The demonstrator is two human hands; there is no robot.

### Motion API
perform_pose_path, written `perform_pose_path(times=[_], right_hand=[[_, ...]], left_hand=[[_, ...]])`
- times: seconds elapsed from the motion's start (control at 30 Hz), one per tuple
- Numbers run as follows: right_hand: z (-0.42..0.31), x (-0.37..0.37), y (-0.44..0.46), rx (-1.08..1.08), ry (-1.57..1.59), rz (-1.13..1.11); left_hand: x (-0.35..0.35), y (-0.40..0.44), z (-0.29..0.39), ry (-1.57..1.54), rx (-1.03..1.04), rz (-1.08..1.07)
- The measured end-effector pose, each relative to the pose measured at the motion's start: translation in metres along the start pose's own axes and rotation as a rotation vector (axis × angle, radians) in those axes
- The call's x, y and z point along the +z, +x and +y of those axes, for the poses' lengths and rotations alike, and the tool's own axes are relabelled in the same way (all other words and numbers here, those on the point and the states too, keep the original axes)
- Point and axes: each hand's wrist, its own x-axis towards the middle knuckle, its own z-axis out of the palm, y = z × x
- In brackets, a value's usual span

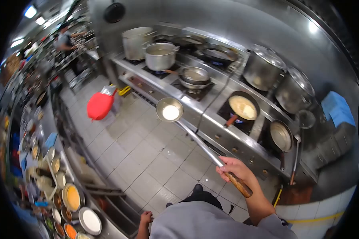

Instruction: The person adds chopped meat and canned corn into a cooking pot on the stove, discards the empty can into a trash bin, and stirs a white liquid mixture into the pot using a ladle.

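Note:
My right hand (232, 168) is closed around the wooden-ended handle of a long metal ladle (198, 140). The ladle's bowl hangs over the floor, in front of the stove, with white liquid (171, 112) in it. Low beside my body is my left hand (146, 217), its fingers curled in and nothing seen in them. On the nearest burners sits a frying pan (254, 104) with a creamy, pale mixture (242, 106) and a paler lump in it. To its right stands another pan (281, 136), its handle pointing toward me.
Large lidded pots (264, 67) line the back of the stove (147, 83); an open pot (160, 56) stands farther along. Left is a counter with bowls of white liquid (90, 221) and orange liquid (72, 197). A red-covered container (101, 106) is in the aisle. Another person (64, 42) stands far off.

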Motion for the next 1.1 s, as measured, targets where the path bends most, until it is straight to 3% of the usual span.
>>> perform_pose_path(times=[0.17,0.23,0.47,0.73,0.9,1.1], right_hand=[[-0.017,-0.057,-0.027,-0.083,0.068,0.248],[-0.023,-0.08,-0.035,-0.115,0.064,0.332],[-0.033,-0.167,-0.059,-0.182,0.141,0.572],[-0.031,-0.263,-0.073,-0.254,0.116,0.698],[-0.036,-0.278,-0.083,-0.281,0.145,0.78],[-0.026,-0.274,-0.087,-0.272,0.143,0.804]], left_hand=[[0.029,0.019,0.048,0.168,0.066,-0.04],[0.046,0.026,0.055,0.082,0.196,-0.042],[0.11,0.058,0.101,0.191,0.222,-0.138],[0.15,0.071,0.158,0.1,0.136,-0.073],[0.144,0.076,0.184,0.016,0.057,-0.088],[0.154,0.085,0.206,0.322,0.117,-0.174]])
